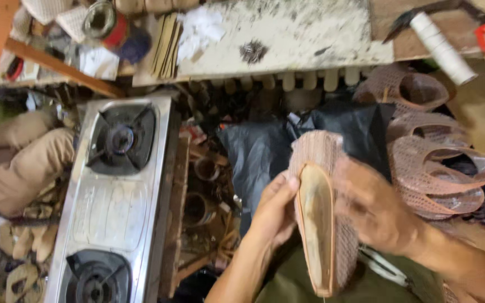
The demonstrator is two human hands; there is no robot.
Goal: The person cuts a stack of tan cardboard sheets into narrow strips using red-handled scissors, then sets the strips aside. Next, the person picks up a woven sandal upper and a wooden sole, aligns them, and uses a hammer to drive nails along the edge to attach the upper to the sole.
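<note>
Both hands up close on a woven shoe upper [322,207], sole side showing, held over the lap. Left hand [275,209] clasped along its left edge, thumb on the rim; right hand [373,206] blurred, wrapped round the right side. More uppers [439,168] stacked at right, nested together. Stove [116,196] lying at left. Thread spool [443,47] up on the bench [287,33].

Both hands gripped the woven shoe upper [321,213]. Right of the grip, stacked woven uppers [439,174] crowded close. Behind it lay a black plastic bag [265,151]. Left, cluttered tins [200,191] and a steel gas stove [113,196] blocked passage.
</note>
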